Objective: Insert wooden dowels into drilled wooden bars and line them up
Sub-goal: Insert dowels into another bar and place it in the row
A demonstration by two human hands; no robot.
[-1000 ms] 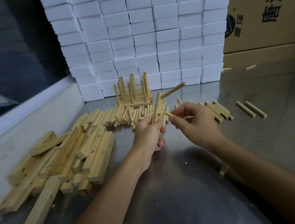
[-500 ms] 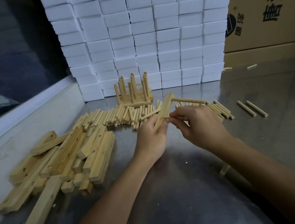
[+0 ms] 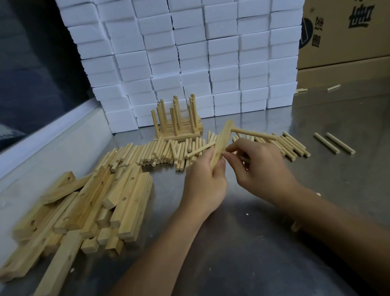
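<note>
On the metal table point(image 3: 249, 251), a heap of drilled bars point(image 3: 80, 214) lies at the left, overlapping one another. Behind and to its right, loose dowels point(image 3: 155, 153) lie in a row running across the table's middle. Behind that row stand the finished bars point(image 3: 178, 127), dowels upright, just before a wall of stacked blocks point(image 3: 190, 48). Two separate dowels point(image 3: 333, 143) lie well apart at the right. Cardboard boxes point(image 3: 354, 15) stand at the right rear (beside the blocks). Above the table's middle, the left hand point(image 3: 205, 180) holds a bar point(image 3: 221, 142) tilted, and the right hand point(image 3: 261, 164) is just beside it.
</note>
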